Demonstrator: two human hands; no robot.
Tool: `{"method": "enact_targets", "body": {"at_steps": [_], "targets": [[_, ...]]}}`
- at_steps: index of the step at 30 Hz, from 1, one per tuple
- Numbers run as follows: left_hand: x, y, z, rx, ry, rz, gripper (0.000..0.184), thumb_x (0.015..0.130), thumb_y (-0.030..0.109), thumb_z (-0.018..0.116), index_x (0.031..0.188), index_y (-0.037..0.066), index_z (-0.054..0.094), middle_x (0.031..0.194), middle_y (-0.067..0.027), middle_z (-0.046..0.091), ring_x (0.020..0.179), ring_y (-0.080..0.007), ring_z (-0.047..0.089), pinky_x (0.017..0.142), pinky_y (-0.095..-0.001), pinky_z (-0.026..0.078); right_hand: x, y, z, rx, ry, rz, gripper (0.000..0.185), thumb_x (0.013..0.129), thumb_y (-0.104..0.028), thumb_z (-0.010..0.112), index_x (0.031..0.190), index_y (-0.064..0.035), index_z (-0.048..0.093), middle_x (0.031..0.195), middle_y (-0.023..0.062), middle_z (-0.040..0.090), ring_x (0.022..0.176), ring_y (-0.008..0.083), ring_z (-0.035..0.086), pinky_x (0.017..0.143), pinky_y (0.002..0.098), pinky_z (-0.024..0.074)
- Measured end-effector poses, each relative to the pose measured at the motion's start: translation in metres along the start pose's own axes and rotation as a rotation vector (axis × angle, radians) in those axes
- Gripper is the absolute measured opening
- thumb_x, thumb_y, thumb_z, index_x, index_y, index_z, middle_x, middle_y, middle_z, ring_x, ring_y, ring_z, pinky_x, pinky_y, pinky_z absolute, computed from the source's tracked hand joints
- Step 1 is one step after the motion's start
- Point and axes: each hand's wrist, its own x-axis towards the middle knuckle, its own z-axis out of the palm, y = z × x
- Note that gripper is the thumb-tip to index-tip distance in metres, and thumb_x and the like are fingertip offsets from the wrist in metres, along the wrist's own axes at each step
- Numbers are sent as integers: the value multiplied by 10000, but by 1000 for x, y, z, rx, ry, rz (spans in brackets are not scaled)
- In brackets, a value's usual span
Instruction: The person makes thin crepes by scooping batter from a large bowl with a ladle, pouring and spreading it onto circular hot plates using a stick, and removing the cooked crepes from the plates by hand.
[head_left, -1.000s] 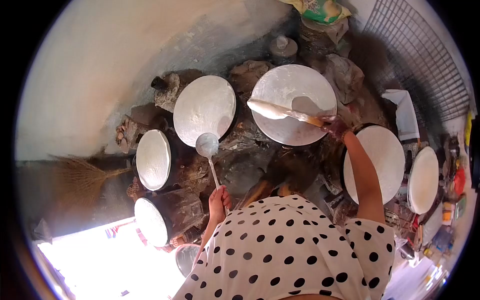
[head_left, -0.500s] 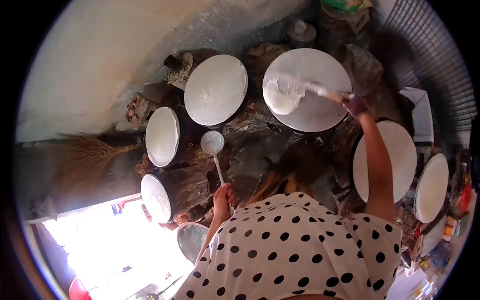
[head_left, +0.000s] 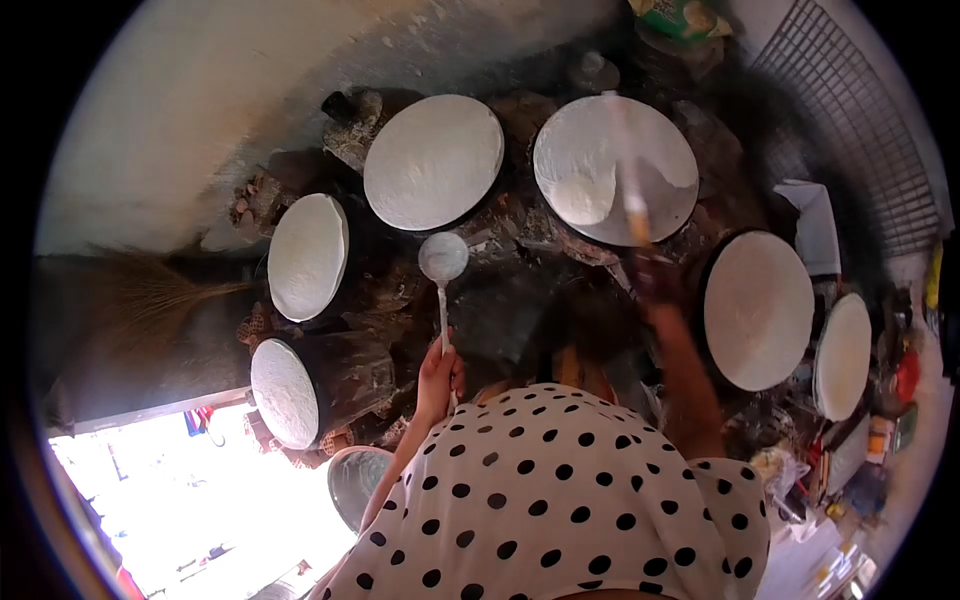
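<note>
My left hand (head_left: pixel 441 375) is wrapped around the handle of a ladle (head_left: pixel 443 260), whose round bowl is coated in white batter and points away from me. My right hand (head_left: pixel 656 280), dark-covered and blurred by motion, grips the light wooden handle of a batter spreader (head_left: pixel 632 195). Its white end is smeared by motion, over the far part of a round griddle (head_left: pixel 660 215). White batter (head_left: pixel 585 195) covers the left and far parts of that griddle, with a thicker patch at left. Bare grey surface shows at its lower right.
Batter-white round griddles stand around me: one left of centre (head_left: pixel 433 162), two farther left (head_left: pixel 307 258) (head_left: pixel 286 393), two at right (head_left: pixel 760 310) (head_left: pixel 843 357). A metal bowl (head_left: pixel 352 485) is at lower left, a straw broom (head_left: pixel 150 300) by the wall.
My right hand has swung left and nearer to me, with the spreader turned to point away. Batter now covers more of the griddle's far side. My left hand still holds the ladle.
</note>
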Motion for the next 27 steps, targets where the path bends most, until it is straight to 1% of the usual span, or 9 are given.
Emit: {"method": "enact_targets", "body": {"at_steps": [4, 8, 11, 12, 15, 16, 19, 25, 27], "targets": [[5, -6, -39, 12, -159, -58, 419, 995, 181, 429, 1399, 97, 355, 668, 12, 395, 456, -72, 370, 398, -228, 358, -11, -78, 146, 254, 103, 462, 298, 904, -337, 524, 942, -62, 632, 659, 61, 578, 534, 212, 537, 494, 359, 447], [-14, -1, -76, 33, -104, -77, 423, 995, 179, 429, 1401, 93, 350, 659, 9, 400, 437, -74, 357, 385, -232, 351, -28, -32, 159, 980, 254, 650, 286, 885, -340, 518, 863, -77, 628, 579, 49, 540, 399, 186, 487, 360, 325, 392], [-20, -9, -114, 11, -105, -54, 423, 995, 180, 431, 1401, 92, 352, 651, 7, 401, 435, -74, 357, 383, -232, 348, -19, -97, 154, 979, 466, 801, 303, 899, -338, 494, 893, -70, 634, 615, 99, 578, 461, 245, 556, 425, 377, 452], [-25, -6, -119, 13, -75, -62, 421, 995, 180, 431, 1400, 94, 355, 645, 8, 398, 432, -74, 354, 381, -231, 344, -1, -69, 185, 541, 415, 657, 349, 914, -351, 461, 852, -59, 642, 686, 150, 621, 599, 281, 613, 554, 391, 490], [-34, 2, -136, 41, -40, -91, 408, 998, 176, 425, 1399, 117, 376, 636, 23, 389, 432, -60, 353, 385, -215, 325, 36, -50, 248, -600, 115, 135, 369, 899, -354, 497, 773, -41, 647, 719, 184, 665, 668, 283, 673, 618, 394, 529], [-35, 1, -143, 47, -43, -91, 408, 998, 176, 425, 1399, 117, 376, 636, 23, 389, 432, -60, 353, 385, -215, 325, 33, -48, 251, -597, 119, 140, 369, 899, -354, 497, 773, -41, 647, 719, 184, 665, 668, 283, 673, 618, 394, 529], [-33, -1, -162, 45, -90, -53, 415, 994, 174, 430, 1400, 108, 374, 637, 19, 391, 425, -63, 360, 383, -217, 339, 5, -49, 235, 603, 215, 787, 269, 875, -348, 582, 746, -114, 552, 519, 66, 511, 377, 237, 500, 351, 411, 372], [-21, -1, -161, 32, -153, -19, 433, 992, 173, 422, 1412, 94, 357, 637, 18, 393, 428, -66, 366, 391, -223, 351, -58, -79, 126, 462, 442, 640, 238, 841, -301, 627, 701, -110, 611, 445, 37, 458, 312, 182, 436, 302, 340, 345], [-16, 0, -158, 37, -200, -2, 430, 993, 175, 422, 1410, 96, 358, 638, 18, 394, 429, -66, 366, 390, -225, 349, -57, -92, 109, 643, 569, 825, 238, 854, -283, 619, 712, -92, 612, 463, 41, 479, 309, 179, 431, 298, 337, 333]]}}
